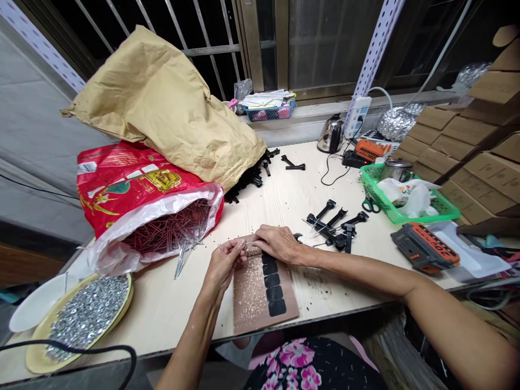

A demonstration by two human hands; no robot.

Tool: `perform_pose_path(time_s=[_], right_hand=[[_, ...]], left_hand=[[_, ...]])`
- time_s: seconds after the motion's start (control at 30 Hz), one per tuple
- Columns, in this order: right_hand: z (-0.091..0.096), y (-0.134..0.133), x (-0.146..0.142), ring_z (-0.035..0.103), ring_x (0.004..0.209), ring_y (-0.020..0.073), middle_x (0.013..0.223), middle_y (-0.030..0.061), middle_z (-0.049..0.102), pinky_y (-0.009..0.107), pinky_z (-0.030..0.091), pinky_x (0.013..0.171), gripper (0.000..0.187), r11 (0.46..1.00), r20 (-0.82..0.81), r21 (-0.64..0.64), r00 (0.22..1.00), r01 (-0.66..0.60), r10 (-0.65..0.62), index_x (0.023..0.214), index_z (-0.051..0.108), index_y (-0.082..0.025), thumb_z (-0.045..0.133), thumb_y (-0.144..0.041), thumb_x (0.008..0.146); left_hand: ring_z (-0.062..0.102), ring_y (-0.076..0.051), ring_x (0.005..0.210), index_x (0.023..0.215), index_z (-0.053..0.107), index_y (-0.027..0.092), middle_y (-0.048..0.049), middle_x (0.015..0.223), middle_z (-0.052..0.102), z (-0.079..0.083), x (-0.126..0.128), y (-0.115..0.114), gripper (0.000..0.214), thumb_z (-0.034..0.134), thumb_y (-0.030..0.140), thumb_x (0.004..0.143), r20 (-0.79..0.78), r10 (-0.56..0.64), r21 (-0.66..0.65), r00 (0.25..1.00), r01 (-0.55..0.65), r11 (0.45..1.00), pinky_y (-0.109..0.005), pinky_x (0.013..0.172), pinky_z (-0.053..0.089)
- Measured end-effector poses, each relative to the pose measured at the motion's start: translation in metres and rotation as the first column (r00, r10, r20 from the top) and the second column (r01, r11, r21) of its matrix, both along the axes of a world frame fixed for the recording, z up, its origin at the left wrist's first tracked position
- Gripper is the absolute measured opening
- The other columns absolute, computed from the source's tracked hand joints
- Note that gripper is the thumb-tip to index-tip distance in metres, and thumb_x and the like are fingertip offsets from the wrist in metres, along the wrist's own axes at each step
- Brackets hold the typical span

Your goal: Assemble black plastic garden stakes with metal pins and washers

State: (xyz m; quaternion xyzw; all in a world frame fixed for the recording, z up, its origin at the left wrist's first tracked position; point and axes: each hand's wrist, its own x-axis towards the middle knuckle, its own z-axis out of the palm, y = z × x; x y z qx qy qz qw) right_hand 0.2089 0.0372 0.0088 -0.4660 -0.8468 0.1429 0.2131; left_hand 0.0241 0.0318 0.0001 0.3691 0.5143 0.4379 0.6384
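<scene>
My left hand (pixel 225 264) pinches a thin metal pin over a brown board (pixel 260 292) at the table's front edge. My right hand (pixel 275 242) is closed over the board's far end, fingers curled on a small black part that is mostly hidden. A row of black pads (pixel 273 281) runs down the board. A red bag (pixel 134 189) to the left spills long metal pins (pixel 174 233). Black plastic clips (pixel 335 222) lie just right of my right hand.
A yellow dish of small metal nuts (pixel 81 317) sits front left beside a white plate (pixel 32 306). A tan paper sack (pixel 162 103) leans at back left. A green basket (pixel 406 200), battery packs (pixel 424 246), kettle (pixel 330 134) and cardboard boxes (pixel 467 141) crowd the right.
</scene>
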Motion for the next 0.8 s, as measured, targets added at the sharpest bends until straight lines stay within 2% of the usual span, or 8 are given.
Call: perform_pose_path(time_s=[0.13, 0.27, 0.33, 0.47, 0.6, 0.73, 0.8], right_hand=[[-0.002, 0.001, -0.001, 0.053, 0.076, 0.0119, 0.088, 0.0012, 0.059, 0.024, 0.030, 0.059, 0.016, 0.997, 0.007, 0.076, 1.000, 0.015, -0.015, 0.090, 0.059, -0.017, 0.052, -0.030, 0.092], [-0.010, 0.002, -0.006, 0.051, 0.083, 0.0159, 0.087, 0.0042, 0.060, 0.027, 0.032, 0.066, 0.019, 0.958, 0.140, 0.286, 0.989, 0.006, -0.048, 0.086, 0.060, -0.017, 0.046, -0.027, 0.095], [-0.015, 0.002, -0.007, 0.050, 0.082, 0.0167, 0.086, 0.0044, 0.060, 0.028, 0.032, 0.065, 0.021, 0.938, 0.210, 0.347, 0.976, -0.018, -0.059, 0.087, 0.060, -0.017, 0.042, -0.024, 0.096], [-0.018, 0.001, -0.006, 0.050, 0.076, 0.0163, 0.085, 0.0039, 0.060, 0.029, 0.031, 0.061, 0.018, 0.932, 0.273, 0.359, 0.960, -0.039, -0.065, 0.091, 0.058, -0.017, 0.041, -0.019, 0.096], [-0.015, 0.000, -0.005, 0.050, 0.078, 0.0162, 0.085, 0.0046, 0.059, 0.028, 0.032, 0.061, 0.019, 0.936, 0.287, 0.346, 0.957, -0.067, -0.037, 0.092, 0.059, -0.016, 0.039, -0.016, 0.096], [-0.015, 0.000, -0.004, 0.051, 0.077, 0.0140, 0.086, 0.0036, 0.059, 0.026, 0.032, 0.059, 0.021, 0.970, 0.175, 0.244, 0.983, 0.005, -0.050, 0.091, 0.060, -0.016, 0.043, -0.026, 0.097], [-0.015, 0.001, -0.004, 0.051, 0.078, 0.0140, 0.087, 0.0030, 0.059, 0.026, 0.031, 0.059, 0.021, 0.971, 0.134, 0.237, 0.989, 0.035, -0.068, 0.089, 0.060, -0.016, 0.045, -0.030, 0.096]], left_hand=[[0.052, -0.005, 0.046, 0.082, 0.068, 0.008, 0.0021, 0.056, 0.059, -0.005, 0.002, 0.002, 0.042, 0.085, 0.033, 0.053, 0.027, 0.042, -0.019, 0.999, -0.041, 0.999, -0.015, 0.047, 0.043], [0.049, -0.004, 0.044, 0.074, 0.067, 0.008, 0.0023, 0.053, 0.058, -0.008, 0.005, 0.004, 0.040, 0.087, 0.030, 0.047, 0.099, 0.057, -0.085, 0.993, -0.049, 0.995, -0.014, 0.045, 0.043], [0.049, -0.003, 0.044, 0.070, 0.067, 0.009, 0.0020, 0.052, 0.058, -0.009, 0.006, 0.006, 0.038, 0.088, 0.028, 0.045, 0.117, 0.068, -0.104, 0.991, -0.056, 0.993, -0.013, 0.045, 0.043], [0.050, -0.004, 0.045, 0.066, 0.066, 0.010, 0.0014, 0.053, 0.058, -0.011, 0.007, 0.008, 0.035, 0.088, 0.028, 0.046, 0.116, 0.071, -0.099, 0.991, -0.060, 0.993, -0.014, 0.045, 0.044], [0.050, -0.003, 0.047, 0.075, 0.068, 0.009, 0.0009, 0.060, 0.061, -0.013, 0.008, 0.007, 0.040, 0.088, 0.028, 0.046, 0.127, 0.076, -0.081, 0.989, -0.066, 0.995, -0.014, 0.048, 0.045], [0.049, -0.004, 0.043, 0.074, 0.066, 0.009, 0.0026, 0.056, 0.059, -0.013, 0.013, 0.003, 0.038, 0.084, 0.036, 0.053, 0.036, 0.100, 0.002, 0.994, -0.100, 0.995, -0.015, 0.044, 0.041], [0.048, -0.004, 0.041, 0.072, 0.065, 0.009, 0.0035, 0.053, 0.057, -0.012, 0.015, 0.003, 0.038, 0.083, 0.038, 0.054, 0.015, 0.107, 0.024, 0.994, -0.107, 0.994, -0.015, 0.042, 0.039]])
